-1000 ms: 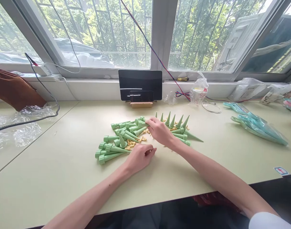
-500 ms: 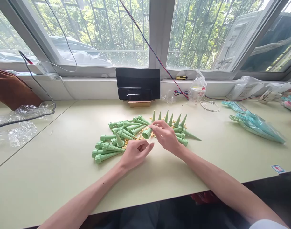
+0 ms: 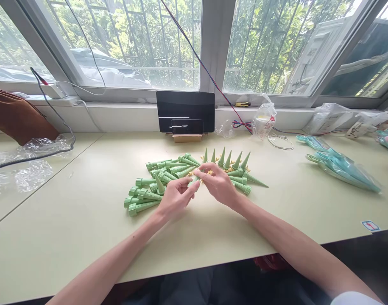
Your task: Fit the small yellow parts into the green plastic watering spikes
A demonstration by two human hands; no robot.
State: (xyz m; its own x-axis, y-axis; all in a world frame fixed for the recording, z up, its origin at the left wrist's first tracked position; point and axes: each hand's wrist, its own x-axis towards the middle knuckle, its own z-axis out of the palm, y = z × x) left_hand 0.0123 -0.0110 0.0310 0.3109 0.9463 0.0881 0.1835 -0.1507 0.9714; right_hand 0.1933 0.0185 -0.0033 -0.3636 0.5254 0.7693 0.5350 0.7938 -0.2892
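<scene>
My left hand [image 3: 176,197] grips the wide capped end of a green plastic plant-watering spike [image 3: 194,181] between thumb and fingers. The fingers of my right hand [image 3: 219,186] are closed on the same spike farther along and cover much of it. To the left, a pile of green spikes [image 3: 145,207] lies beside my left hand, with one spike [image 3: 159,184] standing point up. Behind my right hand several spikes [image 3: 227,161] stand upright in a row. Small yellow plastic pieces [image 3: 230,169] are scattered around them. More spikes [image 3: 241,179] lie next to my right hand.
A black tablet [image 3: 185,106] with a phone in front leans at the window wall. Farther right are a bagged cup [image 3: 263,122], a coiled white cable [image 3: 280,143] and teal bagged items [image 3: 343,169]. Crumpled plastic [image 3: 31,165] and a brown bag [image 3: 18,116] lie left.
My right hand has picked a green spike off the pile and brought it toward me. My left hand, empty before, has now closed on the spike's wide end.
</scene>
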